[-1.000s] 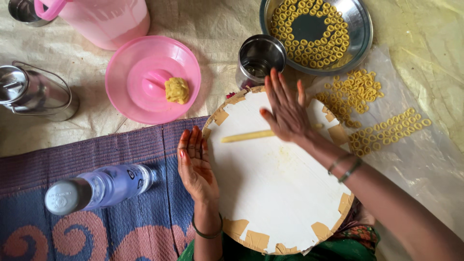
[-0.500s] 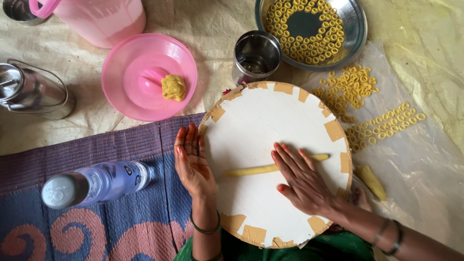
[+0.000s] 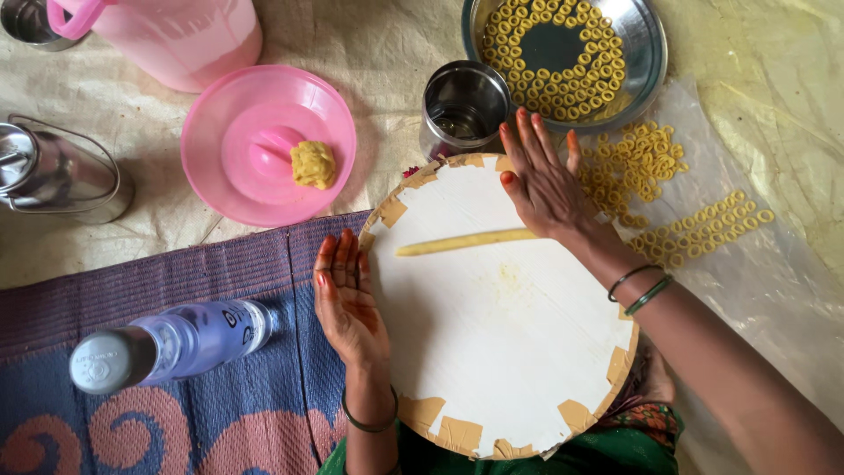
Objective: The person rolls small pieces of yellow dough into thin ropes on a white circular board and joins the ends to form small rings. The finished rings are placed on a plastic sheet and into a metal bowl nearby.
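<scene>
A steel can (image 3: 53, 176), a clear bottle (image 3: 176, 343) and a pink lid (image 3: 255, 141) carrying a dough lump (image 3: 313, 164) lie to your left. Your left hand (image 3: 349, 295) rests flat, fingers together, on the edge of the round white board (image 3: 492, 334). Your right hand (image 3: 543, 180), fingers spread and gripping nothing, has moved up the board since half a second ago, pressing the thin yellow dough rope (image 3: 457, 242) near the far edge. Beyond stand a steel cup (image 3: 464, 105) and a tray of dough rings (image 3: 563, 53).

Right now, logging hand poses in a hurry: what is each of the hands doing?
Left hand: open, flat against the round white board's edge, holding nothing.
Right hand: open, palm pressing the yellow dough strip.
</scene>
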